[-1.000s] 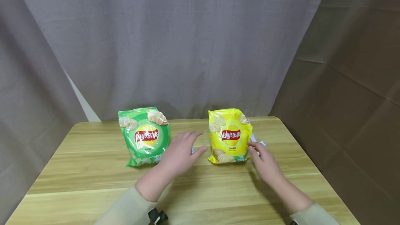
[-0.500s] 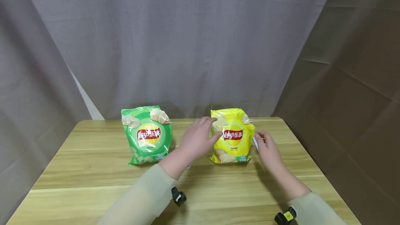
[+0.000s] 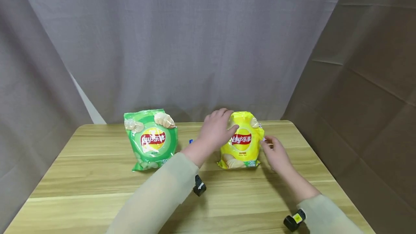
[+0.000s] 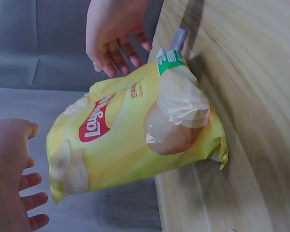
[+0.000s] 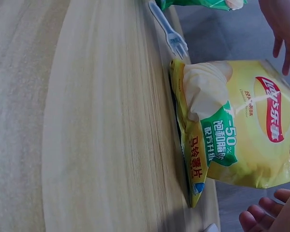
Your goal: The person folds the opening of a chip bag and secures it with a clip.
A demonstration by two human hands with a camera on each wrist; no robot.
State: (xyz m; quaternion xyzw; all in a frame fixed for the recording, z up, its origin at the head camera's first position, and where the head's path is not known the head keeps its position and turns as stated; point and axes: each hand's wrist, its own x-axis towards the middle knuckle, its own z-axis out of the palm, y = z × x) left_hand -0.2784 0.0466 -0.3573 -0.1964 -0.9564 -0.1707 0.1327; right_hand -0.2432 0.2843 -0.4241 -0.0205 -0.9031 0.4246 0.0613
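A yellow chip bag (image 3: 243, 143) stands on the wooden table (image 3: 97, 176), right of centre. My left hand (image 3: 218, 127) reaches over its top left corner with fingers spread and relaxed; the left wrist view shows this hand (image 4: 14, 179) beside the yellow bag (image 4: 135, 140) without a grip. My right hand (image 3: 273, 150) sits at the bag's right edge, fingers loosely bent, close to the foil. The right wrist view shows the yellow bag (image 5: 241, 125) face on, with my right fingertips (image 5: 266, 215) just under it.
A green chip bag (image 3: 150, 140) stands to the left. A light blue plastic fork (image 5: 168, 28) lies between the two bags. A pale plastic piece (image 4: 178, 36) sticks out by the yellow bag's right side. Grey curtains hang behind the table.
My left hand has travelled from between the bags up to the yellow bag's top left corner. My right hand has edged in against the bag's right side.
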